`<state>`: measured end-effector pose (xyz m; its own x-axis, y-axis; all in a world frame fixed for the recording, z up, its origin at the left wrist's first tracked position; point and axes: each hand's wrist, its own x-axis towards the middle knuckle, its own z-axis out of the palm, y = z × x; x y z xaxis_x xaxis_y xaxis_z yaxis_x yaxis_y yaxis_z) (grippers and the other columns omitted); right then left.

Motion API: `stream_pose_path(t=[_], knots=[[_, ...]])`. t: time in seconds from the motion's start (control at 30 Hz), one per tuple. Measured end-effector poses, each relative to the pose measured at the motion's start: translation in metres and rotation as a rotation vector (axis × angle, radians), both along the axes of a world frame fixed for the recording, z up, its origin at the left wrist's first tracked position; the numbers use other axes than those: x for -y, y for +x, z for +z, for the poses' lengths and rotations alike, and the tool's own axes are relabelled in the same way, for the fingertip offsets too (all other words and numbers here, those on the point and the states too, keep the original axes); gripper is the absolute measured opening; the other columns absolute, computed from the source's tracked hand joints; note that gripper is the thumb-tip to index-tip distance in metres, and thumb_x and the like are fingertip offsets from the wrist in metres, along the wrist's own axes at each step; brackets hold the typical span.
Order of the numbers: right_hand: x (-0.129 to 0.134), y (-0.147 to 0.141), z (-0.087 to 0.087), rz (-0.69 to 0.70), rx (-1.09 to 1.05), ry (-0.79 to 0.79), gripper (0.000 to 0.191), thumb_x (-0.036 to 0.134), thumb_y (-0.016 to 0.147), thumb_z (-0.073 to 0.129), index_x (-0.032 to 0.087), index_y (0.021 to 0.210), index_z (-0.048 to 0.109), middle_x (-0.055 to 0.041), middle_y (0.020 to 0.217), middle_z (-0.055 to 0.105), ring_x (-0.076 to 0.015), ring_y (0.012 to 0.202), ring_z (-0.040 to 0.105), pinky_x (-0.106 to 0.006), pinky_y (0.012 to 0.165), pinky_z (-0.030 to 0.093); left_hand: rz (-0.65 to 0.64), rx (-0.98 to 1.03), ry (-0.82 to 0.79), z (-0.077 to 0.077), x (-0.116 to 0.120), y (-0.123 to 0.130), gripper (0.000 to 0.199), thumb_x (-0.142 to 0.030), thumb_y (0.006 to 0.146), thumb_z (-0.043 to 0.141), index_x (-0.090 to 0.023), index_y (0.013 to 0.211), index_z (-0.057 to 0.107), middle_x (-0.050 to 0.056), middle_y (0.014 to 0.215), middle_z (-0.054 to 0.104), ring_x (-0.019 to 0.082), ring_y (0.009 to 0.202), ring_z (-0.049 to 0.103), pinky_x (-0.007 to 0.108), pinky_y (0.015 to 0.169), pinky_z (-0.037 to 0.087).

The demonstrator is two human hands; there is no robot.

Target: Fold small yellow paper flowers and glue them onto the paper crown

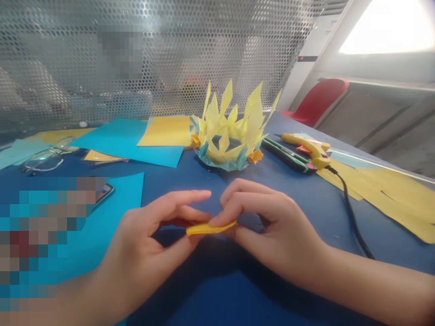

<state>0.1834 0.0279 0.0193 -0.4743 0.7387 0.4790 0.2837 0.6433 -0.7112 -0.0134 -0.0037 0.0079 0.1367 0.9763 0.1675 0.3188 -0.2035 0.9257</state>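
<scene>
A small folded piece of yellow paper [210, 228] is held between both hands, just above the blue table. My left hand [159, 240] grips its left end between thumb and fingers, with the index finger stretched out above. On the other side, my right hand [268, 222] pinches the paper with thumb and index finger. Behind the hands stands a paper crown [234, 131] with tall pale-yellow points, a light-blue lower band and orange paper flowers at its sides. Neither hand touches the crown.
Blue paper [115, 136] and a yellow sheet [165, 131] lie at the back left, near eyeglasses [44, 160]. Right of the crown are a green-and-black cutter [287, 155] and a yellow glue gun [309, 148] with its black cord [350, 208]. Yellow paper [384, 194] lies further right.
</scene>
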Motion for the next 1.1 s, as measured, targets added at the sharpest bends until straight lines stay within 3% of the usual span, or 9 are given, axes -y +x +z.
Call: stream_pose_path(t=[0.13, 0.27, 0.37, 0.5, 0.63, 0.77, 0.87, 1.0, 1.1], knots=[[-0.002, 0.003, -0.001, -0.062, -0.034, 0.149, 0.021, 0.002, 0.078, 0.063, 0.019, 0.073, 0.075, 0.0007, 0.075, 0.054, -0.0066, 0.065, 0.057, -0.014, 0.057, 0.05, 0.0, 0.025, -0.214, 0.001, -0.003, 0.001, 0.063, -0.034, 0.071, 0.082, -0.034, 0.129, 0.057, 0.001, 0.119, 0.075, 0.023, 0.106, 0.071, 0.025, 0.084, 0.058], [-0.004, 0.004, 0.0, -0.055, -0.015, 0.158, 0.024, 0.0, 0.077, 0.062, 0.019, 0.073, 0.076, -0.0002, 0.077, 0.056, -0.0079, 0.068, 0.059, -0.016, 0.062, 0.052, -0.028, 0.251, -0.342, 0.006, -0.003, 0.004, 0.088, -0.031, 0.057, 0.092, -0.031, 0.135, 0.049, 0.005, 0.121, 0.073, 0.025, 0.109, 0.069, 0.028, 0.091, 0.055], [-0.005, 0.003, 0.001, -0.041, 0.001, 0.119, 0.025, 0.0, 0.077, 0.062, 0.021, 0.072, 0.075, -0.0008, 0.08, 0.061, -0.0094, 0.07, 0.062, -0.017, 0.063, 0.054, -0.062, 0.424, -0.381, 0.009, -0.006, 0.004, 0.072, -0.031, 0.068, 0.086, -0.027, 0.13, 0.05, 0.006, 0.109, 0.076, 0.023, 0.096, 0.073, 0.026, 0.08, 0.059], [-0.006, 0.003, 0.001, -0.015, -0.001, 0.065, 0.018, 0.006, 0.077, 0.07, 0.022, 0.079, 0.077, -0.002, 0.086, 0.066, -0.0114, 0.077, 0.066, -0.018, 0.071, 0.057, -0.028, 0.386, -0.362, 0.006, -0.013, -0.001, 0.047, -0.029, 0.078, 0.078, -0.026, 0.119, 0.055, 0.0, 0.092, 0.077, 0.016, 0.086, 0.073, 0.018, 0.072, 0.059], [-0.008, 0.003, -0.001, -0.003, 0.013, 0.046, 0.017, 0.012, 0.072, 0.081, 0.017, 0.087, 0.078, -0.0036, 0.093, 0.07, -0.0118, 0.083, 0.069, -0.017, 0.079, 0.056, -0.021, 0.38, -0.317, 0.0, -0.017, -0.004, 0.037, -0.026, 0.08, 0.077, -0.027, 0.114, 0.061, -0.002, 0.087, 0.075, 0.014, 0.087, 0.072, 0.016, 0.073, 0.058], [-0.007, 0.003, -0.003, 0.017, 0.017, 0.057, 0.01, 0.011, 0.076, 0.078, 0.013, 0.086, 0.078, -0.0047, 0.092, 0.071, -0.0101, 0.083, 0.069, -0.014, 0.08, 0.055, -0.022, 0.43, -0.323, 0.0, -0.016, -0.002, 0.032, -0.017, 0.079, 0.076, -0.028, 0.108, 0.069, -0.002, 0.091, 0.077, 0.012, 0.086, 0.073, 0.013, 0.071, 0.058], [-0.006, 0.002, -0.003, 0.05, 0.005, 0.041, 0.01, 0.009, 0.079, 0.073, 0.013, 0.087, 0.078, -0.0054, 0.093, 0.07, -0.0102, 0.084, 0.069, -0.016, 0.081, 0.055, -0.066, 0.409, -0.32, 0.001, -0.017, -0.002, 0.02, -0.012, 0.078, 0.076, -0.027, 0.091, 0.077, -0.003, 0.089, 0.079, 0.011, 0.081, 0.074, 0.009, 0.068, 0.057], [-0.006, 0.002, -0.001, 0.037, -0.02, -0.071, 0.009, 0.011, 0.079, 0.071, 0.016, 0.081, 0.078, -0.0042, 0.092, 0.067, -0.0103, 0.081, 0.068, -0.018, 0.078, 0.056, -0.092, 0.392, -0.318, 0.0, -0.019, -0.002, 0.016, -0.012, 0.074, 0.079, -0.026, 0.08, 0.08, -0.004, 0.083, 0.081, 0.009, 0.068, 0.073, 0.01, 0.063, 0.058], [-0.007, 0.002, 0.0, 0.031, -0.065, -0.204, 0.008, 0.013, 0.08, 0.07, 0.017, 0.078, 0.076, -0.0024, 0.089, 0.066, -0.0096, 0.075, 0.067, -0.017, 0.07, 0.057, -0.07, 0.363, -0.31, -0.001, -0.018, -0.003, 0.017, -0.014, 0.07, 0.082, -0.028, 0.079, 0.082, -0.004, 0.087, 0.082, 0.011, 0.074, 0.074, 0.011, 0.066, 0.059]])
